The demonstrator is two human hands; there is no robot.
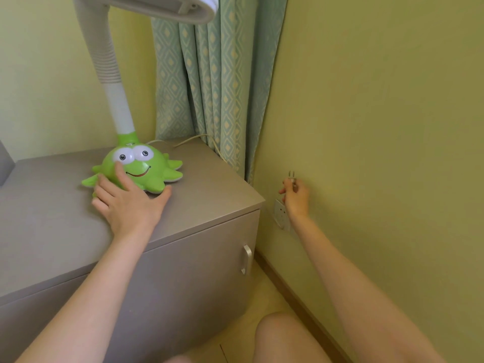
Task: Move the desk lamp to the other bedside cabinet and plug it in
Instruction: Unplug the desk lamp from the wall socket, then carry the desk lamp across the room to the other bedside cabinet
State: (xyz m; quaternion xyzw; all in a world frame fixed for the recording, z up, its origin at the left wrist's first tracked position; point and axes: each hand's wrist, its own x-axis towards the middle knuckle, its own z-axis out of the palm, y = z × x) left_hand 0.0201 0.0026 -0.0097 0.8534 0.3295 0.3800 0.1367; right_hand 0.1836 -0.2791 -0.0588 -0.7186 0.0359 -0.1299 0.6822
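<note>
The desk lamp (146, 166) has a green cartoon octopus base, a white ribbed neck and a white head at the top edge. It stands on the grey bedside cabinet (214, 189). My left hand (128, 203) lies flat on the front of the lamp base, fingers spread. My right hand (296, 196) pinches the lamp's plug (292, 176), its two metal prongs pointing up, just above the white wall socket (279, 212). The pale cord (207, 142) runs from behind the base over the cabinet's back edge toward the curtain.
A blue and cream patterned curtain (214, 87) hangs behind the cabinet. The yellow-green wall (379, 127) is on the right, with a wooden skirting board (288, 292) along the floor. The cabinet door has a metal handle (246, 259). My bare knee (282, 336) is at the bottom.
</note>
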